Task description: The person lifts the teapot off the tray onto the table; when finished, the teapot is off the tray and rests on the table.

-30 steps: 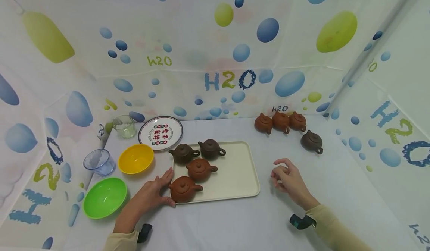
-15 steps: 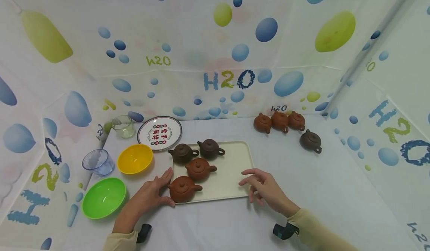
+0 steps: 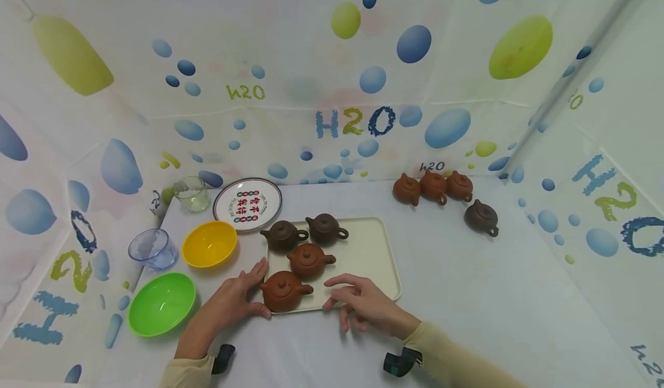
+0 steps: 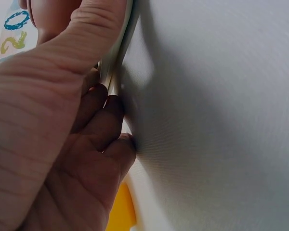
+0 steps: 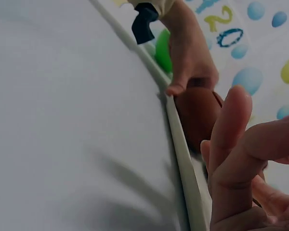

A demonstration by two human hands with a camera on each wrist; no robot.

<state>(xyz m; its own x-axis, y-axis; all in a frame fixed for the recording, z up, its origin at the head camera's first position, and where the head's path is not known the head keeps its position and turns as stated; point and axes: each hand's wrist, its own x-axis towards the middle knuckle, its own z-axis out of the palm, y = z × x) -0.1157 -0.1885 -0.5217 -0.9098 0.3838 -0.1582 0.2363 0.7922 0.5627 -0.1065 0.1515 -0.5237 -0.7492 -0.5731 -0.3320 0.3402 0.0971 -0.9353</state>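
While its long axis is running from left to right across the white worktop [image 3: 519,296], a cream tray [image 3: 363,255] is lying flat near the middle, bearing four teapots on its left half. At its near left corner the front red-brown teapot [image 3: 282,292] is standing upright, its handle pointing right; just behind it the second red-brown teapot [image 3: 308,261] is sitting, its handle also pointing right. At the far left, the left dark teapot [image 3: 282,236] and the right dark teapot [image 3: 325,229] are standing side by side, spouts aiming left and handles right.

The left hand [image 3: 236,298] is touching the tray's near left corner, its thumb and fingers spreading wide along the edges. The right hand [image 3: 365,307] is hovering at the near edge, its fingers loosely bent, parted and holding nothing.

Farther out on the left, a green bowl [image 3: 162,304], a yellow bowl [image 3: 210,244], a bluish glass [image 3: 154,251], a clear glass [image 3: 192,195] and a printed plate [image 3: 226,200] are standing about. At the far right, three small red-brown teapots [image 3: 433,188] are lining up, with a lone dark teapot [image 3: 481,219] sitting nearer
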